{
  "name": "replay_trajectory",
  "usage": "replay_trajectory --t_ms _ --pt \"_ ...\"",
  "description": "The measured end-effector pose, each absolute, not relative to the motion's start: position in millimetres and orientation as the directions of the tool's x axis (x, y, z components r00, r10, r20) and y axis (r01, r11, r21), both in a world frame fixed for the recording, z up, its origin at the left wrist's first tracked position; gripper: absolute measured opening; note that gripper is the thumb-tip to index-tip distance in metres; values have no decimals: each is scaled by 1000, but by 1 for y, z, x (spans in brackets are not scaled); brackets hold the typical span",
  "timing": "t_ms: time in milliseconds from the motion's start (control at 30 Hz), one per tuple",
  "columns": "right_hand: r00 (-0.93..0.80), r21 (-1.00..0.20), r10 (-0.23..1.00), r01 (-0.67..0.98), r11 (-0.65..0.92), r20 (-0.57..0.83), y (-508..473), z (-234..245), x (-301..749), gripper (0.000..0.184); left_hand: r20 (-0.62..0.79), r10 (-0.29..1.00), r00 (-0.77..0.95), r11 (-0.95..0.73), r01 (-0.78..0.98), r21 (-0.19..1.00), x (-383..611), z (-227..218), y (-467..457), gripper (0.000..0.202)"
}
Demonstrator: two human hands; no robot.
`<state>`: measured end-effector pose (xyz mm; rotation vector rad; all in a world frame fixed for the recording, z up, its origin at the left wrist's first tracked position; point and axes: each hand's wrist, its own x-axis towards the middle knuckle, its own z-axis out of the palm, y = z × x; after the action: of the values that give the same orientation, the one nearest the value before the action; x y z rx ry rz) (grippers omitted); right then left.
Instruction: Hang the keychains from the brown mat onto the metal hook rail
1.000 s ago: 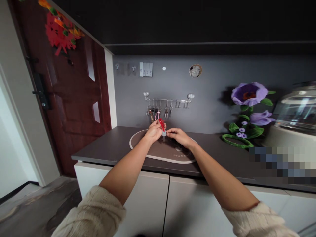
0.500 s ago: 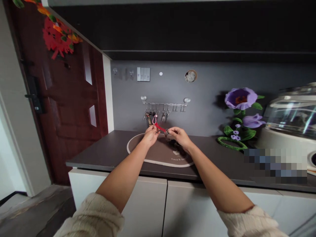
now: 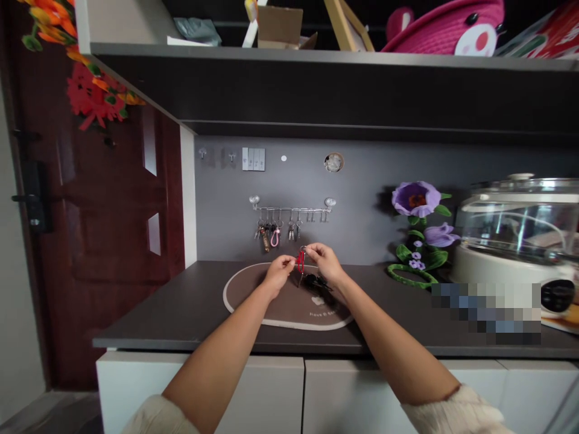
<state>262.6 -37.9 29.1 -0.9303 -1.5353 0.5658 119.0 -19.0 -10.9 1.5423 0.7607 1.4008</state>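
Note:
My left hand (image 3: 277,275) pinches a red strap (image 3: 300,261) between thumb and fingertips. Opposite it, my right hand (image 3: 325,261) is closed on the key ring (image 3: 303,248) from which the red strap hangs. A dark bunch of keys (image 3: 315,281) is just below my right hand, over the brown oval mat (image 3: 248,295); whether it touches the mat I cannot tell. Behind the hands, a metal hook rail (image 3: 294,210) on the wall carries several key sets, among them a pink loop (image 3: 275,237) and a brown tag (image 3: 265,241).
A purple fabric flower (image 3: 416,199) stands to the right, beside a white appliance with a clear top (image 3: 520,223). Overhead runs a dark shelf (image 3: 316,84) holding a cardboard box (image 3: 279,27) and a pink bear-faced item (image 3: 443,27). A brown door (image 3: 117,253) is at left.
Both hands have drawn closer together, and the red strap, stretched between them before, now hangs bunched below the ring. The pink loop is now clear of my left hand. The view has tilted up.

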Motion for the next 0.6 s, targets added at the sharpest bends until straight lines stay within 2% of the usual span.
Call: replay_trajectory --t_ms 200,400,600 --pt "75 -856 856 135 499 511 -27 51 266 17 496 862 106 -500 25 865 121 -14 -15 15" --pt "162 -895 881 54 442 445 -14 76 265 4 580 808 107 -588 222 778 122 -23 -5 13" --pt "273 -901 861 62 430 429 9 95 262 14 610 781 133 -614 344 710 122 -28 -4 16"
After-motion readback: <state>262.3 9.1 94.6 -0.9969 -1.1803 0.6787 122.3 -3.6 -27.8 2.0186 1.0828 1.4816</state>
